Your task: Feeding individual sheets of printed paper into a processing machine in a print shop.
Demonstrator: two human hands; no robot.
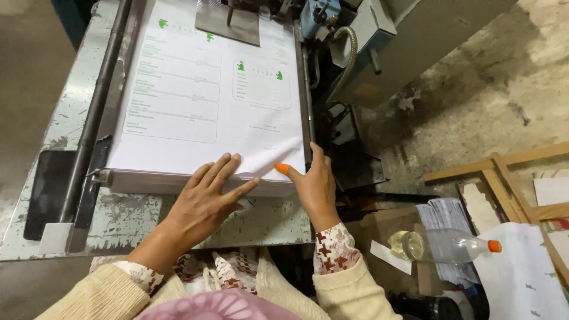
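A clear plastic bottle with an orange cap lies on its side off the right of the machine table, cap toward the right; a little yellowish liquid pools at its left end. It rests over a bundle of folded papers beside a cardboard box.

Your stack of printed sheets sits on the worn grey metal table, its long axis running away from you toward the machine, its near edge close to the table's front edge. The sheets carry form boxes and small green marks, with the printed side up.

Your left hand lies flat on the near edge of the stack, fingers spread wide and pointing up and to the right, holding nothing. Your right hand is at the stack's near right corner: the thumb, with an orange tip, presses on top, the fingers hug the right side, and the top sheet's corner is lifted just beside it.

A dark rod runs along the table's left edge. To the right lies stained concrete floor, with a wooden frame on it.
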